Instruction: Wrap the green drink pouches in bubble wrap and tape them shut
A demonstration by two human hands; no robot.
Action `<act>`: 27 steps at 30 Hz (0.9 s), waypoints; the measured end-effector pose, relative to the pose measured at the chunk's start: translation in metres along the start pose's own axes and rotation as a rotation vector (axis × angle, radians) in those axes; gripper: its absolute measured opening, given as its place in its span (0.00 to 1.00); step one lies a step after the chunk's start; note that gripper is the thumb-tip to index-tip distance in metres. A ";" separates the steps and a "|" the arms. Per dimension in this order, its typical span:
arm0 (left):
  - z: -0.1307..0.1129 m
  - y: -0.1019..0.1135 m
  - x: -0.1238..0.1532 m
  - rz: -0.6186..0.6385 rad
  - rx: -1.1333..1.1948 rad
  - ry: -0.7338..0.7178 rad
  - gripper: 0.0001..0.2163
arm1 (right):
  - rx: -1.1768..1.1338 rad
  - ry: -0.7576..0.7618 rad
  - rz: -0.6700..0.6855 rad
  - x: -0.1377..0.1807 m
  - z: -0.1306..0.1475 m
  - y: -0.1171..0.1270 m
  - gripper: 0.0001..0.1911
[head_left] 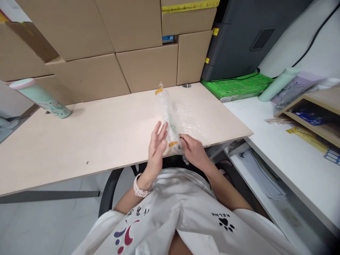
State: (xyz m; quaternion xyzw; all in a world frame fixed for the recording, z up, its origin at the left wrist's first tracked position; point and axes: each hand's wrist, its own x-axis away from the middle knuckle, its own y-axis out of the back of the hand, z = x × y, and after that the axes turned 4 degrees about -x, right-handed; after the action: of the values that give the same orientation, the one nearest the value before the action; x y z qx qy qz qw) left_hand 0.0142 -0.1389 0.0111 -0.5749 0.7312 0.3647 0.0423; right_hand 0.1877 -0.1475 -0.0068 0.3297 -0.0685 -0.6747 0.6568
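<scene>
A long item wrapped in clear bubble wrap (168,115), with orange bits at both ends, lies on the pale wooden desk (92,138) near its front edge. My left hand (156,148) has its fingers stretched out flat against the left side of the wrapped roll's near end. My right hand (193,150) is closed in a pinch on the wrap at that same end. More loose bubble wrap (191,122) spreads to the right of the roll.
A mint-green tumbler (39,97) lies tilted at the desk's left rear. Stacked cardboard boxes (106,46) wall the back. A green crate (236,86) and dark bin (244,35) stand at right, beside a white table (292,156) with a wooden tray (318,113).
</scene>
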 end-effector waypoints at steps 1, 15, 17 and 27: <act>-0.007 -0.008 -0.008 0.046 0.026 -0.026 0.28 | 0.000 -0.015 0.005 0.001 -0.005 0.005 0.14; 0.002 -0.100 -0.030 0.317 -0.398 -0.322 0.34 | 0.220 -0.149 -0.304 0.051 -0.035 0.088 0.14; 0.008 -0.094 -0.024 0.281 -0.374 -0.335 0.35 | 0.092 -0.160 -0.314 0.052 -0.038 0.083 0.17; 0.012 -0.081 -0.015 0.284 -0.453 -0.321 0.40 | -0.115 -0.306 -0.252 0.049 -0.046 0.070 0.16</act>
State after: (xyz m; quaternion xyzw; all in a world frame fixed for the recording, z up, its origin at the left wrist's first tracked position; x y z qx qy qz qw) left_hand 0.0858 -0.1259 -0.0295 -0.3971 0.6881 0.6068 -0.0234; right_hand 0.2750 -0.1865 -0.0229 0.1913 -0.0870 -0.7967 0.5667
